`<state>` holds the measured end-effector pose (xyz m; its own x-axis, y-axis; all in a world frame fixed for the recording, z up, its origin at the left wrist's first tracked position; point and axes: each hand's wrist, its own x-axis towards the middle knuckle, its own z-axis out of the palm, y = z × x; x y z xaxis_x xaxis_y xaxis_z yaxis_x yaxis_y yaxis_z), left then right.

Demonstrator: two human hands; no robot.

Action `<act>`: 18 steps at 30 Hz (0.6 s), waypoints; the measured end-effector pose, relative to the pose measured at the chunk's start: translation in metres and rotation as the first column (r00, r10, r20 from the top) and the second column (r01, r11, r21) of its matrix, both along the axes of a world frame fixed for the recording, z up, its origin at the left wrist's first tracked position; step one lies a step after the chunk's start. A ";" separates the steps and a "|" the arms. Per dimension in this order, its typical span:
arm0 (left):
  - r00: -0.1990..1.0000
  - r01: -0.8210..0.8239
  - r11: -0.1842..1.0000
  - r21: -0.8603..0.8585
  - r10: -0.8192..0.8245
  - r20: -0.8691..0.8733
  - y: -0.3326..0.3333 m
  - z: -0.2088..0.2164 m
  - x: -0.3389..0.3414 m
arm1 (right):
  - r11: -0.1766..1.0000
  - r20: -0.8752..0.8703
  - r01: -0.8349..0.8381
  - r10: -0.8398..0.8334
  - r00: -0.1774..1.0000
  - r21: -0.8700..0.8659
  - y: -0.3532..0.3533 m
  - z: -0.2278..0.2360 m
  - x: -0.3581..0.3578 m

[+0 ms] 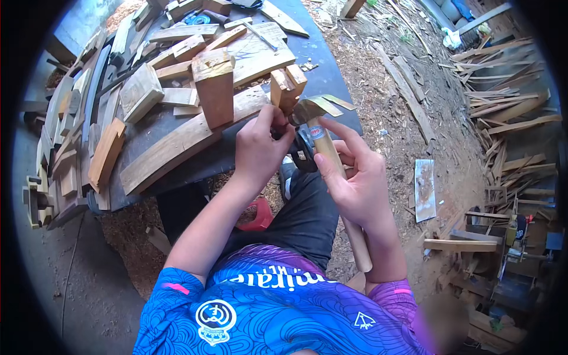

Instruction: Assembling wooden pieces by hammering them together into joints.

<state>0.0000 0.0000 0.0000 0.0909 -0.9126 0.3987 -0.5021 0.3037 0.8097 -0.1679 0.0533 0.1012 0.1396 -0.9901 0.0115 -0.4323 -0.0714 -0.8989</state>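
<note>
My right hand (pixel 360 177) is wrapped around the wooden handle of a claw hammer (pixel 324 145), its index finger stretched up along the neck. The hammer's head points up and its claw goes to the right; the handle's end hangs down by my right forearm. My left hand (pixel 260 145) is closed in a pinch just left of the hammer's head; what its fingertips hold is hidden. A black rounded object (pixel 303 151) shows between my hands, behind the handle; its kind is unclear. A notched wooden block (pixel 288 87) stands just beyond my fingers.
A dark table (pixel 328 65) carries a curved timber (pixel 177 151), an upright tapered block (pixel 214 89), a wide board (pixel 263 53) and several offcuts. Below lies a red plastic object (pixel 256 214). Wood strips (pixel 503 118) are heaped at the right, and a pale flat piece (pixel 425 189) lies on the shaving-strewn ground.
</note>
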 end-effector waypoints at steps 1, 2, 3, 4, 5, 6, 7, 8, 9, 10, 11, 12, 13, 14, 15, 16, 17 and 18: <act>0.999 0.008 1.000 -0.002 -0.009 -0.037 0.000 0.001 -0.003 | 0.995 -0.040 -0.022 0.018 0.999 -0.094 -0.001 -0.002 -0.001; 0.997 0.017 1.000 -0.005 -0.017 -0.074 0.001 0.001 -0.005 | 0.981 -0.080 -0.048 0.033 0.996 -0.186 -0.002 -0.004 -0.002; 0.997 0.006 1.000 -0.007 -0.007 -0.077 0.000 0.002 -0.002 | 0.980 -0.083 -0.059 0.044 0.996 -0.188 -0.004 -0.007 0.000; 0.997 0.021 1.000 0.018 -0.020 -0.076 0.000 0.004 0.001 | 0.984 -0.041 -0.033 0.026 0.999 -0.173 -0.004 -0.009 0.003; 0.997 0.036 0.998 0.043 -0.033 -0.075 0.000 0.004 0.004 | 0.988 0.002 -0.007 0.008 1.000 -0.157 -0.004 -0.010 0.006; 0.996 0.029 0.999 0.043 -0.025 -0.083 -0.001 0.003 0.003 | 0.988 -0.006 -0.016 0.015 1.000 -0.157 -0.001 -0.007 0.007; 0.995 0.033 0.999 0.023 -0.030 -0.099 -0.002 0.000 0.002 | 0.990 0.000 0.036 -0.037 0.999 -0.133 0.001 -0.001 0.009; 0.993 0.036 0.999 0.002 -0.036 -0.114 -0.003 -0.002 0.001 | 0.990 0.005 0.089 -0.089 0.996 -0.110 0.002 0.002 0.011; 0.992 0.031 1.000 0.003 -0.030 -0.119 -0.003 -0.002 0.002 | 0.991 0.001 0.083 -0.083 0.997 -0.110 0.000 0.001 0.010; 0.994 0.036 0.999 0.002 -0.036 -0.103 -0.002 -0.001 0.002 | 0.988 -0.032 0.045 -0.050 0.998 -0.148 -0.002 -0.003 0.008; 0.995 0.042 0.999 0.000 -0.042 -0.087 -0.002 -0.001 0.002 | 0.983 -0.065 0.007 -0.019 0.998 -0.185 -0.004 -0.006 0.007; 0.995 0.036 0.999 -0.001 -0.036 -0.089 -0.002 -0.002 0.003 | 0.982 -0.067 0.000 -0.013 0.998 -0.186 -0.005 -0.010 0.007; 0.997 0.043 0.999 -0.020 -0.044 -0.070 -0.002 -0.003 0.004 | 0.982 -0.062 -0.002 -0.010 0.998 -0.187 -0.005 -0.014 0.006; 0.997 0.050 0.998 -0.039 -0.052 -0.050 -0.002 -0.004 0.005 | 0.982 -0.056 -0.003 -0.008 0.998 -0.187 -0.005 -0.015 0.006; 0.997 0.049 0.998 -0.038 -0.051 -0.053 -0.002 -0.005 0.004 | 0.983 -0.059 -0.004 -0.007 0.998 -0.186 -0.004 -0.014 0.006; 0.997 0.049 0.997 -0.052 -0.052 -0.060 -0.003 -0.005 0.003 | 0.985 -0.071 0.005 -0.017 0.997 -0.171 -0.004 -0.012 0.005; 0.996 0.049 0.997 -0.067 -0.053 -0.067 -0.003 -0.005 0.001 | 0.987 -0.082 0.014 -0.027 0.996 -0.157 -0.003 -0.011 0.004; 0.996 0.047 0.997 -0.068 -0.052 -0.066 -0.003 -0.005 0.002 | 0.987 -0.082 0.013 -0.026 0.996 -0.158 -0.003 -0.012 0.004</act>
